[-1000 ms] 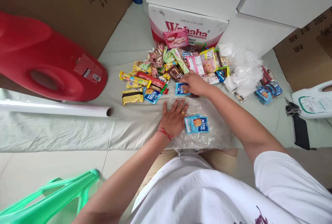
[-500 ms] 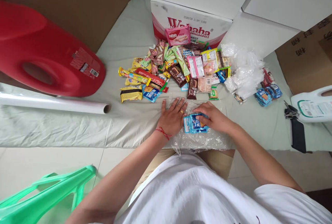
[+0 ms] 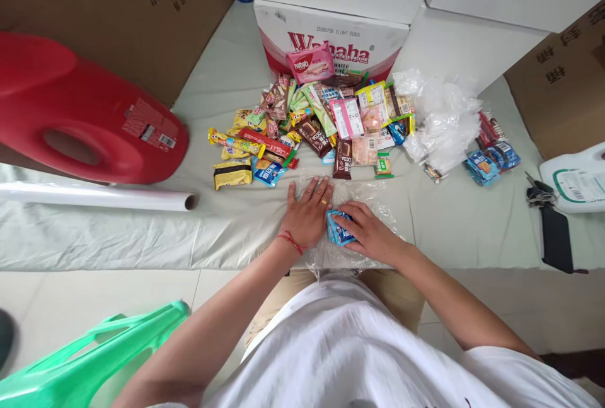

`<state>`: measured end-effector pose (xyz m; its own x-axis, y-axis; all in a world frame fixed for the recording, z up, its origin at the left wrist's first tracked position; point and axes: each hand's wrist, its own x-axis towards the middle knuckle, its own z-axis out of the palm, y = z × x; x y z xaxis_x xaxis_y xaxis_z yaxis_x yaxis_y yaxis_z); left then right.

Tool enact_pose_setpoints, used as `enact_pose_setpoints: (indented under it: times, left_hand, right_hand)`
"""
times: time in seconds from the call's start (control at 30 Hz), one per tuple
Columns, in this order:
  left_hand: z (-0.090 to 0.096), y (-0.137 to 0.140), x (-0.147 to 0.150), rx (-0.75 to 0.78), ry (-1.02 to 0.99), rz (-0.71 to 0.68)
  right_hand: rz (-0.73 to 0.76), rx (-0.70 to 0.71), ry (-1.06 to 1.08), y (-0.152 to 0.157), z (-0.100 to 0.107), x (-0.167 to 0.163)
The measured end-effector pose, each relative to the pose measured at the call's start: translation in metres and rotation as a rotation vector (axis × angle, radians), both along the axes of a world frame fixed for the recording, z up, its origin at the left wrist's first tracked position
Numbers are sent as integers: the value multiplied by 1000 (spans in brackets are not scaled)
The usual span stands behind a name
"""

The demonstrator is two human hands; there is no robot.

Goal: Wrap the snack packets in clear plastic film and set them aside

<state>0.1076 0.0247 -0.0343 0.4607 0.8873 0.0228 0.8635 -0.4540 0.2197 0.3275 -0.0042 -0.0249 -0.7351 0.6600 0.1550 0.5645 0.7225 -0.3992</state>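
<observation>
My left hand (image 3: 306,214) lies flat with its fingers stretched out, pressing on a clear plastic bag (image 3: 324,256) at the front of the cloth-covered surface. Just right of it, my right hand (image 3: 371,231) is closed over a small stack of blue snack packets (image 3: 334,231), which rests on the bag. My right fingers cover much of the packets. Beyond both hands lies a heap of wrapped snacks, including a brown cocoa packet (image 3: 343,159), a pink nabati packet (image 3: 311,64) and a yellow packet (image 3: 232,173).
Crumpled clear bags (image 3: 444,118) lie right of the heap, beside more blue packets (image 3: 482,167). A red jug (image 3: 108,111) and a white roll (image 3: 99,197) are at left. A white bottle (image 3: 574,184) and black phone (image 3: 556,239) are at right. A white carton (image 3: 331,23) stands behind.
My right hand has slid the blue packets left, close against my left hand, and they now look more neatly stacked. The left hand stays flat on the bag. The camera view has shifted slightly.
</observation>
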Motion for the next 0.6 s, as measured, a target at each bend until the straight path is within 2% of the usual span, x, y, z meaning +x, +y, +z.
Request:
enact_pose_setpoints:
  times: [0.2, 0.37, 0.6]
  left_hand:
    - [1, -1, -1, -12, 8, -14]
    - [-1, -1, -1, 12, -31, 7]
    - [0, -1, -1, 19, -73, 7]
  right_hand:
    - [-43, 90, -141, 7, 7, -13]
    - [-99, 91, -168, 8, 11, -5]
    - [-124, 60, -171, 3, 4, -7]
